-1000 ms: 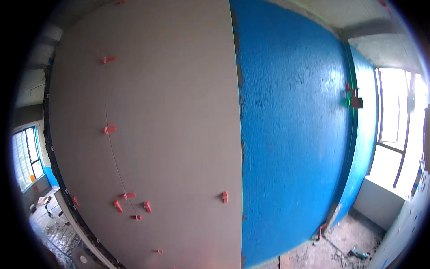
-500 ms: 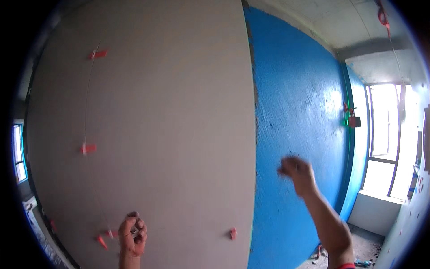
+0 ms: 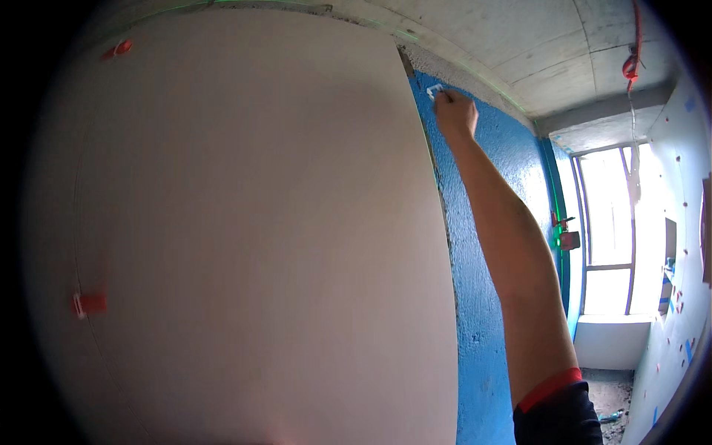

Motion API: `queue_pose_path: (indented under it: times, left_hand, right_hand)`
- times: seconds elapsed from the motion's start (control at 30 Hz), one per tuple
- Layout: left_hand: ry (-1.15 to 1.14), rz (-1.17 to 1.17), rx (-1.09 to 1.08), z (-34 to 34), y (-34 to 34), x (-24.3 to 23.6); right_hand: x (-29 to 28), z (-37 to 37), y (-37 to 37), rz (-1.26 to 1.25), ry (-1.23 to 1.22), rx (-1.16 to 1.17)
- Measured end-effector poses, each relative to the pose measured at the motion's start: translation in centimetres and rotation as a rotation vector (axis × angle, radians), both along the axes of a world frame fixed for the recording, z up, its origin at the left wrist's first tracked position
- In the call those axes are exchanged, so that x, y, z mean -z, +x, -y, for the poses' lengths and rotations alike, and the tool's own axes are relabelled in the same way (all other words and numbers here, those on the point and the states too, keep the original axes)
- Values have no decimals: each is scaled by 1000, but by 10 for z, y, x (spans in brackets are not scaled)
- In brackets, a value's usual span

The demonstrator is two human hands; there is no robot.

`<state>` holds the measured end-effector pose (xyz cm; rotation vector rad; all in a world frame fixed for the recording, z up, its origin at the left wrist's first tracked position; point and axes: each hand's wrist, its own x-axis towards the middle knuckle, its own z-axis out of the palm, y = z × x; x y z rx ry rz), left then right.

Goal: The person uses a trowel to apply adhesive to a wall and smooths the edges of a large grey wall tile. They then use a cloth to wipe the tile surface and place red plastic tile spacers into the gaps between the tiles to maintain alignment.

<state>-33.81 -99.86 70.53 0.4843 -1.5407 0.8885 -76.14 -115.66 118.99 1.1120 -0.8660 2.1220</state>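
My right hand [image 3: 457, 115] reaches up to the top of the blue wall [image 3: 482, 222], close to the upper right corner of a large grey slab [image 3: 259, 222]. Pinched between its fingertips is a small white plastic tile clip [image 3: 434, 91], shaped like an open frame. The clip shows against the blue surface beside the slab's edge; whether it touches the wall I cannot tell. My left hand is out of view. On the slab's left part sit a red wedge [image 3: 93, 303] with a white clip at its end and, higher up, another red wedge [image 3: 119, 50].
A laser level [image 3: 569, 239] with green light is mounted by the far blue corner. A red cord [image 3: 631, 68] hangs from the concrete ceiling [image 3: 504, 37]. Beyond are a bright window [image 3: 607, 222] and, at right, a pale wall [image 3: 671, 326] dotted with small pieces.
My view has tilted upward. My right hand has risen from mid-wall to near the ceiling, its white clip now visible. My left hand has dropped out of view.
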Motion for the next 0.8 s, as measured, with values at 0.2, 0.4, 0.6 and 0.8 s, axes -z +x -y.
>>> queue_pose_path:
  times: [0.2, 0.4, 0.6, 0.8]
  left_hand:
    - [100, -3, 157, 1, -5, -2]
    - [643, -213, 979, 10, 7, 63]
    - [968, -645, 1609, 6, 4, 67]
    - [862, -263, 1805, 26, 2, 65]
  right_hand:
    - [-63, 21, 11, 110, -28, 12]
    - [-107, 26, 34, 136, -73, -5]
    - [-118, 32, 41, 102, -74, 8]
    - [-125, 27, 42, 56, -101, 28]
